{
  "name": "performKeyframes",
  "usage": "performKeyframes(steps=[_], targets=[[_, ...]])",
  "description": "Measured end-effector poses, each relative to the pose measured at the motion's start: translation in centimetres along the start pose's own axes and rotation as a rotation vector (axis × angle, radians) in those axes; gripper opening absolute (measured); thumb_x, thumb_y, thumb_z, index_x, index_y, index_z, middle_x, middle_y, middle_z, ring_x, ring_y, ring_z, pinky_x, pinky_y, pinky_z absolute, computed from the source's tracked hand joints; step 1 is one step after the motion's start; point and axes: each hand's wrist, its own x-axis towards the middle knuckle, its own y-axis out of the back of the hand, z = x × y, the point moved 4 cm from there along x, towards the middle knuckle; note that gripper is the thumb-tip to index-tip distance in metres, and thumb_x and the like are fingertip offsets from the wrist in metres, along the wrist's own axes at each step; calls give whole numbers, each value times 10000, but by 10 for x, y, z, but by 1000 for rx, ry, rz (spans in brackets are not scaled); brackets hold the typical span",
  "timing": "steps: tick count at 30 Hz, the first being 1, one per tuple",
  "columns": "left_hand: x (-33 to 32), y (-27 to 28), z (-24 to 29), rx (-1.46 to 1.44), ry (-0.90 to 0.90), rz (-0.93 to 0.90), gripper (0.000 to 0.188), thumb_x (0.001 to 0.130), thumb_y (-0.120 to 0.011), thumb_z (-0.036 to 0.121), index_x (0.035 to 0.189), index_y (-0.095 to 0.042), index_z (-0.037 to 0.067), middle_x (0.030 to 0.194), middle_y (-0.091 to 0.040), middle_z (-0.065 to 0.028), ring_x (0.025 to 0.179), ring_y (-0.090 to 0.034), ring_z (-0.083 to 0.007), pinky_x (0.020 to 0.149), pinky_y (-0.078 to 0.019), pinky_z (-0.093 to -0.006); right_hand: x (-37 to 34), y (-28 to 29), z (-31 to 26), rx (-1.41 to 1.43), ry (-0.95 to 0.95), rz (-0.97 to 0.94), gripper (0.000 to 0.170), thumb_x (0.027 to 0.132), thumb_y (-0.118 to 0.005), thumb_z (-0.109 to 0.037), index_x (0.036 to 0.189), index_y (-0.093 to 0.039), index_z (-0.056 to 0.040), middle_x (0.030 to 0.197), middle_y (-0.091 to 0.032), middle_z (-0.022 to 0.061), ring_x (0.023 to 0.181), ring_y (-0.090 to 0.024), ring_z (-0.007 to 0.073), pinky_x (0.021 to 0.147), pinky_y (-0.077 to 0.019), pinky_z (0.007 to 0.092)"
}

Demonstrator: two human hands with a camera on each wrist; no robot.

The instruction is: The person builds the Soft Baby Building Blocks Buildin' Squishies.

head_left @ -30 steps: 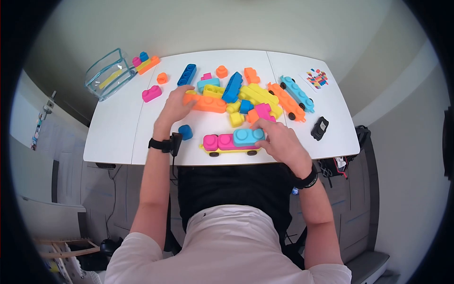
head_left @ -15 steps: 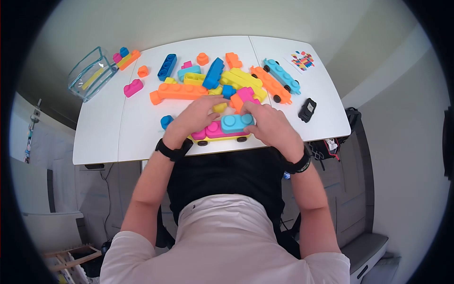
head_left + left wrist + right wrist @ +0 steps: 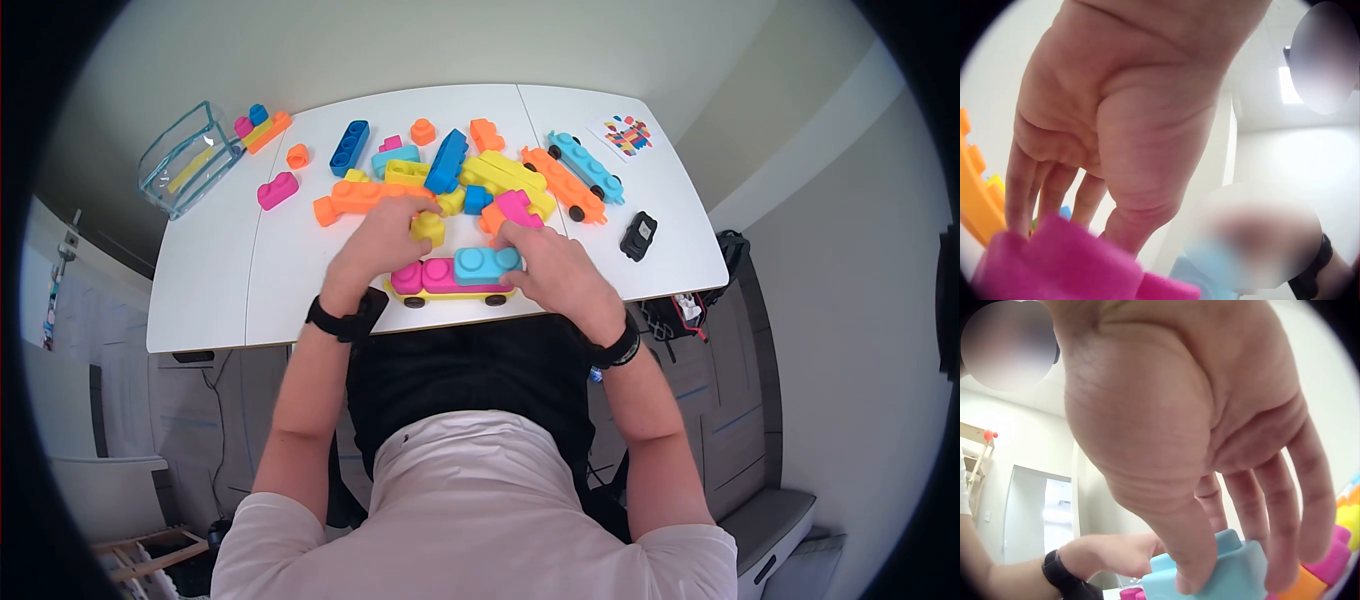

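Observation:
A yellow wheeled wagon base (image 3: 450, 296) stands near the table's front edge. Pink building blocks (image 3: 437, 273) sit on its left part, and a turquoise block (image 3: 487, 264) on its right. My right hand (image 3: 562, 272) grips the turquoise block, thumb on the near side and fingers behind, as the right wrist view shows. Just beyond the wagon, my left hand (image 3: 375, 245) pinches a small yellow block (image 3: 430, 228) between thumb and fingers. Pink blocks (image 3: 1066, 262) cover the left fingertips in the left wrist view.
Behind the hands lies a pile with long orange blocks (image 3: 365, 197), a blue block (image 3: 447, 162) and yellow blocks (image 3: 500, 175). Orange (image 3: 565, 185) and turquoise (image 3: 588, 168) wagons stand to the right, near a black device (image 3: 639, 236). A clear case (image 3: 185, 165) sits far left.
My left hand has left the long orange block, come nearer, taken the small yellow block and drawn it left. My right hand stays on the turquoise block. The head view has shifted.

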Motion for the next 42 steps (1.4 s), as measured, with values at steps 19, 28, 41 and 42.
performKeyframes(steps=[19,28,41,42], targets=[[-36,20,32,-49,-315,-194,482,744,-820,-85,1183,-722,88,1138,-759,-94,1095,-712,-292,961,-567,-386,1,-2,1,27,-25,-28,393,901,-870,-194,1203,-630,-116,1029,-759,148,1054,-740,405,846,-583,540],[-34,12,36,-4,-161,-165,464,748,-788,-126,1157,-729,87,1081,-763,-131,1017,-711,-343,860,-584,-418,6,3,18,180,3,-65,514,857,-917,-187,1290,-663,-73,1148,-777,144,994,-745,341,849,-592,462],[-45,16,27,100,-111,-76,419,768,-850,13,1147,-696,103,1009,-738,-150,1002,-715,-368,881,-565,-473,23,14,50,-7,-174,38,511,893,-884,-183,1358,-710,-62,1232,-740,177,1088,-746,370,941,-586,466],[-45,15,27,107,-160,-35,415,771,-868,55,1143,-693,112,994,-740,-144,984,-718,-371,871,-564,-477,24,13,48,-15,-189,16,513,895,-885,-193,1358,-710,-57,1222,-735,185,1115,-738,379,950,-584,475]])
